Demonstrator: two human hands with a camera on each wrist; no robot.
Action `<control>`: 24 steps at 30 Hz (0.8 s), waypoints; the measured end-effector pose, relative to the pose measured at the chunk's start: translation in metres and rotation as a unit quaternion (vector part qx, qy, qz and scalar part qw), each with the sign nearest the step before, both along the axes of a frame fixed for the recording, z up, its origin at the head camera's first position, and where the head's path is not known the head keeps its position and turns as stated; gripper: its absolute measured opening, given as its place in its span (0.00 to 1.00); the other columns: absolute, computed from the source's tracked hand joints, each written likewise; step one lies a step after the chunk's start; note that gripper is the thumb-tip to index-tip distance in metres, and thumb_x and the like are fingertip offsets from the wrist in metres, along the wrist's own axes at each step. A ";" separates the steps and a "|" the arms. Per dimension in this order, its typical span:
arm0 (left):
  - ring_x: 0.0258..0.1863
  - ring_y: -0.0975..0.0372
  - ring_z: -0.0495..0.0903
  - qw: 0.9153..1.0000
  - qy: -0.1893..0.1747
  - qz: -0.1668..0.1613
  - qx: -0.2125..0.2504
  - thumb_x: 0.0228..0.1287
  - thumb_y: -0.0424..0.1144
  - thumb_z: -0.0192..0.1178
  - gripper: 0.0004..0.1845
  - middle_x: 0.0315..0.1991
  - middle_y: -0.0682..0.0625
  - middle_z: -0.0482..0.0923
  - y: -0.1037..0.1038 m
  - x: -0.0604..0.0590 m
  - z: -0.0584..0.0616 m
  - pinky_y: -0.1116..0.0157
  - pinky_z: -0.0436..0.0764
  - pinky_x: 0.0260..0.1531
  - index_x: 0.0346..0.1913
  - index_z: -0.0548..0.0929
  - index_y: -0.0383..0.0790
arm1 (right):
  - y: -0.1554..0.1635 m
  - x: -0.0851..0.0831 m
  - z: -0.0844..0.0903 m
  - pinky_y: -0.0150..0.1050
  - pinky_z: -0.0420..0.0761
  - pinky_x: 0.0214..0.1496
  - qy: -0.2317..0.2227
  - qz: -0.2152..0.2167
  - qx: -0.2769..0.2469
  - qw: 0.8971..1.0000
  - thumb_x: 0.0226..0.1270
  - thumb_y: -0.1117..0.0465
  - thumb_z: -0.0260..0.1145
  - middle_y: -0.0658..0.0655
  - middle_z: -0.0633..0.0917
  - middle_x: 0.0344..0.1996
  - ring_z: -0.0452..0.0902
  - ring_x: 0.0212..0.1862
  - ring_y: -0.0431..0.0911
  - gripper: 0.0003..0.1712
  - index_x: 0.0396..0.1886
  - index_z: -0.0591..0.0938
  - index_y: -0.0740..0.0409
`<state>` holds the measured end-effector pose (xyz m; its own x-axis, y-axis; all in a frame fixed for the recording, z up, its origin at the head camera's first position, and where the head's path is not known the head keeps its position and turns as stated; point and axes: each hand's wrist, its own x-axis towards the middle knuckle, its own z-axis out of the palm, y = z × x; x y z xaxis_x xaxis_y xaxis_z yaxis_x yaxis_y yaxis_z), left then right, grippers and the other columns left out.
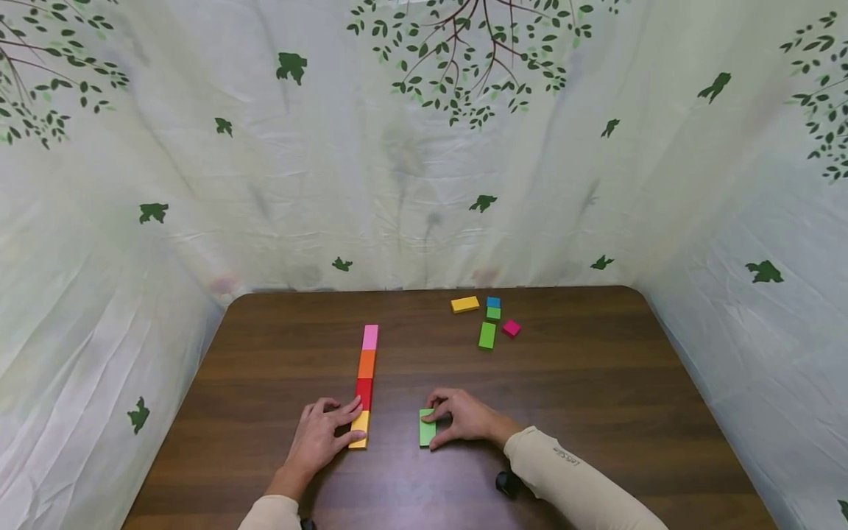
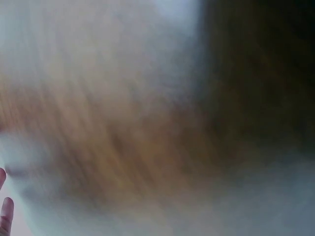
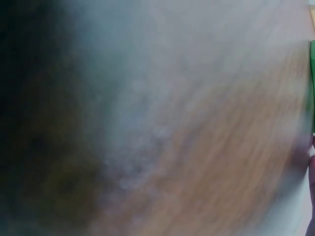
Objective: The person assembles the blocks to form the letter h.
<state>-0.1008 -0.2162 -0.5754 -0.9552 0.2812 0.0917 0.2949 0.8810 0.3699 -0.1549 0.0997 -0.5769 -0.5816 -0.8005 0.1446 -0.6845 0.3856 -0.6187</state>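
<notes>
A straight row of blocks lies on the brown table [image 1: 596, 383]: pink [image 1: 370, 337], orange [image 1: 367, 364], red [image 1: 364, 389] and yellow [image 1: 361, 429] at the near end. My left hand [image 1: 350, 422] rests beside the row with its fingers fairly straight, the forefinger touching the red block and the thumb against the yellow one. Just to the right, my right hand [image 1: 433, 428] pinches a light green block [image 1: 426, 433] that lies flat on the table. Both wrist views are blurred. The left wrist view shows only fingertips [image 2: 5, 211], and the right wrist view a sliver of the green block [image 3: 312, 83].
Loose blocks lie at the back right of the table: a yellow-orange one [image 1: 465, 304], blue [image 1: 493, 302], small green [image 1: 493, 313], longer green [image 1: 486, 335] and magenta [image 1: 511, 327]. A leaf-printed white curtain [image 1: 424, 184] closes in three sides.
</notes>
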 end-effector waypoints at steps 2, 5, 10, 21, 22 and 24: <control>0.52 0.53 0.71 1.000 0.001 -0.001 0.000 0.49 0.57 0.69 0.32 0.59 0.56 0.78 0.000 0.000 0.000 0.49 0.64 0.54 0.58 0.80 0.50 | 0.000 0.000 -0.001 0.29 0.73 0.52 -0.004 -0.004 0.001 1.000 0.47 0.44 0.78 0.45 0.79 0.45 0.73 0.48 0.36 0.28 0.47 0.88 0.53; 0.53 0.53 0.71 1.000 0.001 -0.002 0.000 0.49 0.57 0.70 0.32 0.59 0.56 0.77 0.000 -0.001 0.000 0.49 0.64 0.54 0.58 0.80 0.49 | 0.001 -0.001 0.000 0.32 0.73 0.53 -0.013 -0.010 -0.005 1.000 0.47 0.44 0.78 0.46 0.78 0.46 0.72 0.50 0.37 0.28 0.47 0.88 0.53; 0.53 0.52 0.71 1.000 0.003 -0.003 -0.002 0.48 0.56 0.70 0.32 0.59 0.56 0.77 0.000 -0.001 0.000 0.49 0.64 0.54 0.58 0.80 0.49 | 0.011 -0.011 0.005 0.39 0.74 0.56 -0.020 -0.053 -0.033 0.998 0.49 0.44 0.77 0.49 0.78 0.49 0.73 0.52 0.41 0.26 0.45 0.88 0.53; 0.52 0.52 0.71 1.000 0.006 -0.001 -0.003 0.48 0.56 0.70 0.32 0.59 0.57 0.77 0.000 -0.001 0.000 0.48 0.64 0.54 0.58 0.80 0.49 | 0.067 -0.059 0.005 0.53 0.74 0.55 0.057 -0.275 -0.078 0.956 0.51 0.57 0.78 0.60 0.80 0.49 0.75 0.53 0.55 0.19 0.42 0.87 0.62; 0.52 0.52 0.71 1.000 0.006 -0.001 -0.003 0.48 0.56 0.70 0.32 0.59 0.57 0.78 0.000 -0.001 0.000 0.48 0.64 0.54 0.58 0.80 0.50 | 0.071 -0.063 0.004 0.54 0.74 0.56 0.056 -0.288 -0.074 0.953 0.51 0.58 0.77 0.61 0.80 0.50 0.75 0.53 0.55 0.19 0.43 0.87 0.62; 0.52 0.52 0.71 1.000 0.007 -0.001 -0.002 0.48 0.56 0.70 0.32 0.59 0.57 0.78 0.000 0.000 0.000 0.48 0.65 0.54 0.58 0.80 0.50 | 0.078 -0.071 0.004 0.55 0.73 0.57 0.052 -0.304 -0.067 0.949 0.53 0.59 0.76 0.62 0.79 0.51 0.74 0.55 0.57 0.20 0.44 0.86 0.63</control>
<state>-0.1012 -0.2162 -0.5758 -0.9530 0.2843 0.1047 0.3027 0.8815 0.3623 -0.2260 0.1776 -0.5730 -0.9076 -0.2912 0.3023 -0.4196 0.6519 -0.6317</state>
